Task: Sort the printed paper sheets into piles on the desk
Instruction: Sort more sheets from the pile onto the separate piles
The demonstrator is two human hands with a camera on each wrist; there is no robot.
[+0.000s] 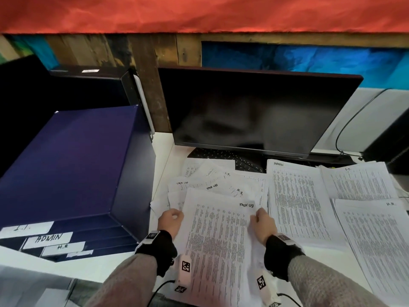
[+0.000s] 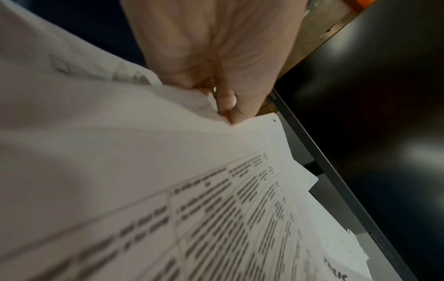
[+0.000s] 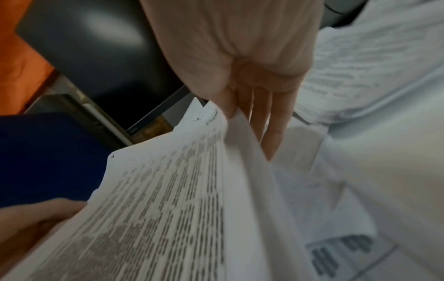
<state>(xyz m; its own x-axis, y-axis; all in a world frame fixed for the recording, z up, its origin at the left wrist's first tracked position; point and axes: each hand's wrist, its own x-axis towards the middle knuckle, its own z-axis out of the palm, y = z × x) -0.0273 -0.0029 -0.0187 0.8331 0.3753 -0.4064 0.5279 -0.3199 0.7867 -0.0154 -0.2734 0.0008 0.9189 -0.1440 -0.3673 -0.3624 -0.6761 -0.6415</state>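
Observation:
A stack of printed sheets [image 1: 218, 247] marked "TASK LIST" is held up in front of me by both hands. My left hand [image 1: 171, 220] pinches its left edge, seen close in the left wrist view as the left hand [image 2: 223, 79] on the sheets [image 2: 168, 190]. My right hand [image 1: 263, 221] grips the right edge, thumb on top and fingers [image 3: 269, 121] behind the sheets [image 3: 168, 199]. Beneath lies a loose heap of mixed sheets [image 1: 212, 180]. To the right lie sorted piles marked ADMIN [image 1: 296, 200], I.T. [image 1: 358, 182] and H.R. [image 1: 376, 240].
A dark blue tray cabinet [image 1: 73, 165] with labels I.T., ADMIN, H.R. stands at the left. A black monitor [image 1: 254, 111] stands behind the papers, a keyboard [image 1: 223, 157] partly under it. A cable [image 1: 347, 129] runs at the back right.

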